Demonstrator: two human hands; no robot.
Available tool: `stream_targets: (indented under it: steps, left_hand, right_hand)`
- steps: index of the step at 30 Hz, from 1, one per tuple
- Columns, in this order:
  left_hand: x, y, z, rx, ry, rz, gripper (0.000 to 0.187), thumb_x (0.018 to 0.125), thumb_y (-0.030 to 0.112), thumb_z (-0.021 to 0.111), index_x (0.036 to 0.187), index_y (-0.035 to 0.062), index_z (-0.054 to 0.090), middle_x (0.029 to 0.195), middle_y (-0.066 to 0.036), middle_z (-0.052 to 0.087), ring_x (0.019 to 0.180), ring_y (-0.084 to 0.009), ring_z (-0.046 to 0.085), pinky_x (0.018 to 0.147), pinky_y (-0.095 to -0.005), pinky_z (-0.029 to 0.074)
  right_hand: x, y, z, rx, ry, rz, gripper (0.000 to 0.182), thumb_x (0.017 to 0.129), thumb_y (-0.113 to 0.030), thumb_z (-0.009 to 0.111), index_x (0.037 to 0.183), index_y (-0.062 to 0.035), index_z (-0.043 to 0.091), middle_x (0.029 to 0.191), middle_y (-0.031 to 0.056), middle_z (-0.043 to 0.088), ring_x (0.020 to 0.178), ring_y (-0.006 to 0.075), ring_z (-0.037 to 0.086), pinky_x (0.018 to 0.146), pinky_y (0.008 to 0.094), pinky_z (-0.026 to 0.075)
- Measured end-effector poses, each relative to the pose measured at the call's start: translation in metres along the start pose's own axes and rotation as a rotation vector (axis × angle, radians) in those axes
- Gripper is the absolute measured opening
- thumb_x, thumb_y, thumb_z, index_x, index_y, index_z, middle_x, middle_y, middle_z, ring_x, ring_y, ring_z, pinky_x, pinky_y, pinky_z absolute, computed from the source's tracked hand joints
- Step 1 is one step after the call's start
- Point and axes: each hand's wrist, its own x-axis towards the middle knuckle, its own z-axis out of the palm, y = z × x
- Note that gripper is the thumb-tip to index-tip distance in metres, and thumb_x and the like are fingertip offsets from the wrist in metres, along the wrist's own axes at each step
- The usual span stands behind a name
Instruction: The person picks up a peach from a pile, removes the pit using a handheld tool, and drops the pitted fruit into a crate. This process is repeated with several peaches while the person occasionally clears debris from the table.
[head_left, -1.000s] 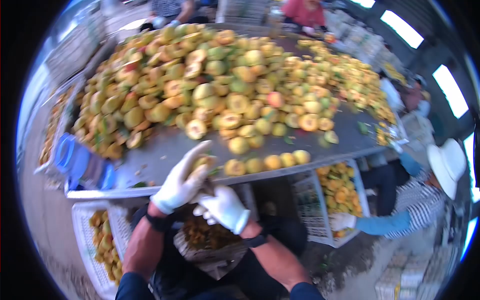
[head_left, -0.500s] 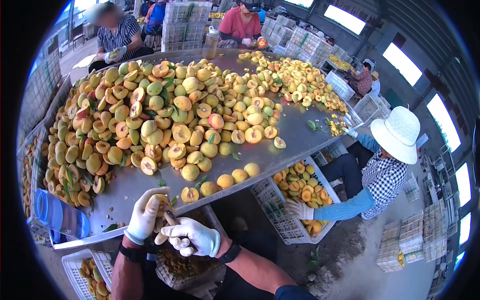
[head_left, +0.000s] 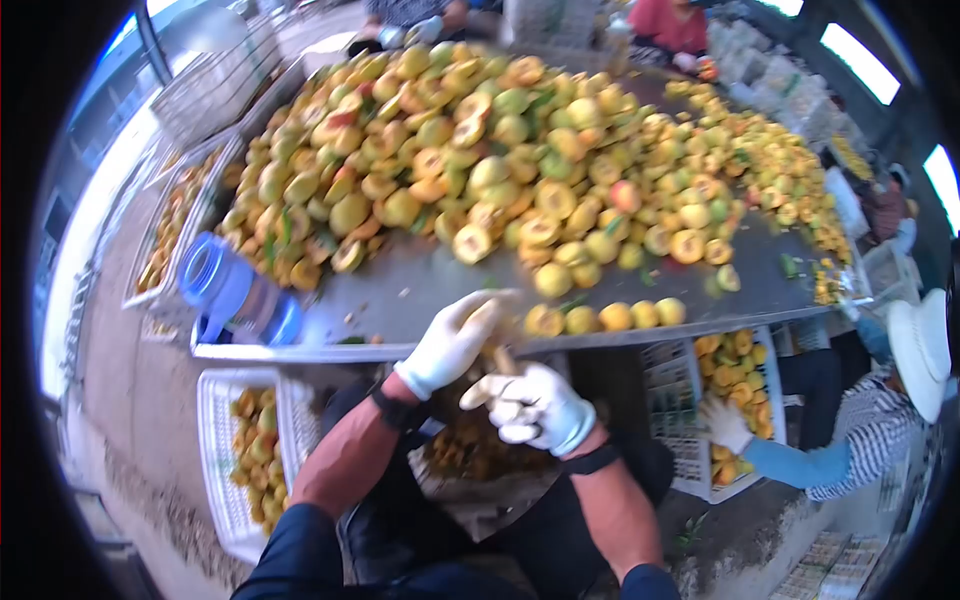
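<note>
My left hand [head_left: 455, 342], in a white glove, is raised just over the table's front edge, its fingers closed round a peach [head_left: 497, 318] that is smeared by motion. Close below and to its right, my gloved right hand [head_left: 535, 405] grips a tool with a light brown handle [head_left: 505, 362]. The tool's upper end points at the peach and its working tip cannot be made out. Beyond my hands a big heap of halved and whole peaches [head_left: 480, 170] covers much of the metal table [head_left: 400, 285]. Several peaches [head_left: 615, 317] stand in a row along the front edge.
A blue plastic jug [head_left: 240, 290] lies tilted at the table's left corner. White crates of peaches stand at lower left [head_left: 210, 440] and right [head_left: 690, 480]. A co-worker's gloved hand [head_left: 725, 422] rests on the right crate. Other people sit across the table.
My view has turned left and downward, so the table and heap appear farther right and higher. My hands stay together, still holding the peach and the tool.
</note>
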Motion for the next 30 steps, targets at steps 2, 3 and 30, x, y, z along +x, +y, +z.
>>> stream_targets:
  steps: [2, 3, 30]
  left_hand:
    - [-0.001, 0.004, -0.011, -0.039, -0.116, -0.086, 0.061, 0.108, 0.050, 0.039, 0.143, 0.0014, 0.051, 0.109, -0.018, 0.072, 0.083, -0.0177, 0.071, 0.060, -0.0227, 0.054]
    - [-0.001, 0.013, -0.013, -0.171, -0.202, -0.132, 0.066, 0.107, 0.055, 0.038, 0.144, 0.0015, 0.050, 0.112, -0.019, 0.071, 0.082, -0.0181, 0.071, 0.052, -0.0195, 0.049]
    - [-0.024, 0.004, -0.010, 0.334, -0.039, -0.015, 0.038, 0.109, 0.026, 0.048, 0.140, 0.0024, 0.051, 0.095, -0.008, 0.068, 0.089, -0.0137, 0.065, 0.083, -0.0315, 0.055]
  right_hand:
    - [0.001, -0.003, 0.016, -0.078, 0.141, 0.012, 0.021, 0.106, -0.014, 0.049, 0.117, 0.0010, 0.058, 0.069, -0.0003, 0.057, 0.044, 0.0001, 0.036, 0.041, 0.0177, 0.031]
    - [0.000, -0.005, 0.018, -0.095, 0.145, 0.029, 0.020, 0.105, -0.014, 0.049, 0.118, -0.0013, 0.057, 0.071, 0.0015, 0.060, 0.044, 0.0001, 0.036, 0.040, 0.0178, 0.032]
    - [0.016, 0.026, 0.022, -0.662, 0.393, -0.021, 0.018, 0.102, -0.015, 0.053, 0.112, -0.0030, 0.062, 0.076, 0.0031, 0.063, 0.051, 0.0050, 0.049, 0.044, 0.0199, 0.040]
